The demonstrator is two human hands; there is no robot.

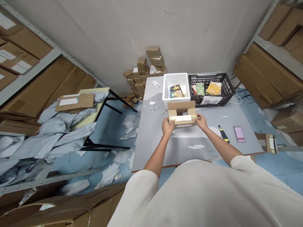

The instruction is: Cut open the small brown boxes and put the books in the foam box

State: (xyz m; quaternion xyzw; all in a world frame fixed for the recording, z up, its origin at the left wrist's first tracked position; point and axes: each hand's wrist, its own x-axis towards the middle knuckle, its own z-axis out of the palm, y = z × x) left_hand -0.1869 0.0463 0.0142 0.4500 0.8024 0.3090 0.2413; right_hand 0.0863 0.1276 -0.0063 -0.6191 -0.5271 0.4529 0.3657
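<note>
Out over the grey worktop point(151, 135), the open cardboard box point(181, 119) was held at both ends: left hand point(167, 126) curled round one, right hand point(201, 121) pinching the other! Just behind stood the white bin point(176, 99), the black crate point(194, 102) right beside it, and a cutter point(223, 134) lay off to the right.

The gray table point(151, 135) bears 1 white bin point(176, 80), 1 black crate point(227, 85), 1 cutter point(223, 133) and 1 blurred pink item point(239, 134).

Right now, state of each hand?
Left hand: closed on the left end of the open brown cardboard box.
Right hand: closed on the box's right end.
</note>
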